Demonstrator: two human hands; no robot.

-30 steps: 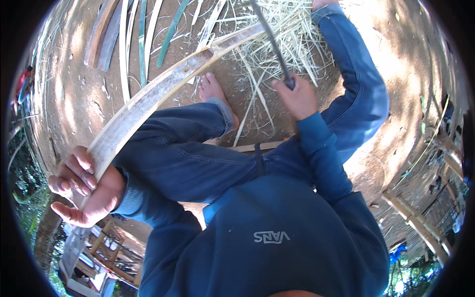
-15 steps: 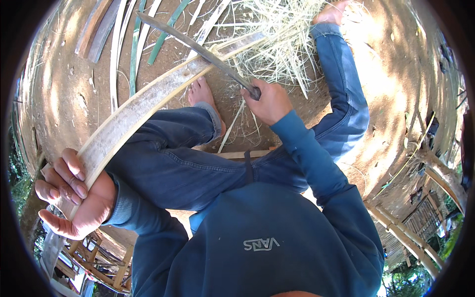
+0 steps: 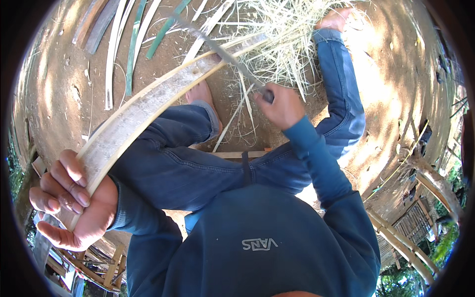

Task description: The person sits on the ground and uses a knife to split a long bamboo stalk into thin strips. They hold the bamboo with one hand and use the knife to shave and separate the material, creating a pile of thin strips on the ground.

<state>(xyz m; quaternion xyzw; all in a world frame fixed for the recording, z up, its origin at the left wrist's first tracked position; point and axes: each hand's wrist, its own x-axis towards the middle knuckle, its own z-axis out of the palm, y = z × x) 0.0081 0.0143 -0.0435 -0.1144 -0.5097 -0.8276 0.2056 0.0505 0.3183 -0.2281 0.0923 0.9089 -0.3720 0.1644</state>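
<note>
Head view: the strip slants across the person's left thigh, its long axis running from the left hand at lower left to the shavings at upper right, far end pointing away from the body. It bows along its length, though the lens may add to that. Its broad face, turned up, is mottled grey-white and looks dusty between smooth yellowish edges, like split bamboo; a dark patch sits near the knife. The left hand grips the strip, fingers bent over one edge, thumb below. The right hand is closed around the knife's handle, mostly hidden; the long, dark blade crosses over the strip, tip blurred. Whether they touch is unclear. Fingers cover the strip's near part, and pale, thin, tangled shavings crowd its far end.
</note>
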